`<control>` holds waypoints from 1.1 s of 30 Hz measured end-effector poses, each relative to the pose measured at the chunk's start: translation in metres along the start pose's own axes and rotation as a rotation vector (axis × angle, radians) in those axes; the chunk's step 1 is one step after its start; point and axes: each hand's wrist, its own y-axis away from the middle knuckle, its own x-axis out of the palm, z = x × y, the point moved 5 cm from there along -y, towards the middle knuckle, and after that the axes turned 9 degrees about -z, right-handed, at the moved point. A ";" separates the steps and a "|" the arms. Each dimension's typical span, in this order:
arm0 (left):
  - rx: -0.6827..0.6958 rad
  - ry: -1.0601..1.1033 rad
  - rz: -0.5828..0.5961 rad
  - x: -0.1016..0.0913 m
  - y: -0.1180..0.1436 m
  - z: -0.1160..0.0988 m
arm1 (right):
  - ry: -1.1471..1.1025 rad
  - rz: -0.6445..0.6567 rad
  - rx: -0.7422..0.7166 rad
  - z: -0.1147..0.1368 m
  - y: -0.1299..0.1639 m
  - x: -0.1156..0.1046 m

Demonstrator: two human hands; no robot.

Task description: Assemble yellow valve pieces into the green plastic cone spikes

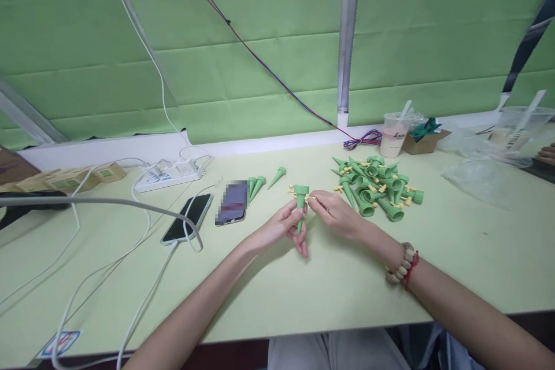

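A green cone-shaped plastic spike [300, 208] with a small yellow valve piece at its wide top is held just above the pale green tabletop [455, 254], slightly left of the frame's centre. It is gripped around its tapered lower part by the left hand [286, 225], fingers closed on it, with the point directed downward. The right hand [336, 214] is placed just to the right of the spike's top, where the yellow piece is pinched between its fingertips. A beaded bracelet with a red cord [403, 266] is worn on the right wrist.

A heap of similar green spikes with yellow parts [377, 185] is found to the right of centre, just beyond the right hand. Three bare green cones [264, 180] are laid above and left of the left hand. Two smartphones are seen further left: a dark one on a white cable [187, 217] and a purple-cased one [233, 202]. A white power strip [171, 173] is set near the table's far edge in the left half.

Open tabletop is left below and to the right of the hands, up to the near edge along the bottom of the frame. A plastic drink cup with a straw [395, 134] and a small cardboard box [422, 140] are placed at the far edge, upper right, beside clear plastic bags [472, 182].
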 end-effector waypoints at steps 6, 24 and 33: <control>0.140 -0.103 -0.143 -0.004 -0.003 -0.005 | -0.370 -0.041 0.301 -0.007 0.002 0.009; 0.192 -0.034 -0.321 -0.015 -0.007 -0.007 | 0.386 -0.071 0.317 -0.034 0.003 -0.006; 0.234 0.033 -0.396 -0.016 -0.001 -0.014 | 0.396 0.080 0.365 -0.048 0.008 0.006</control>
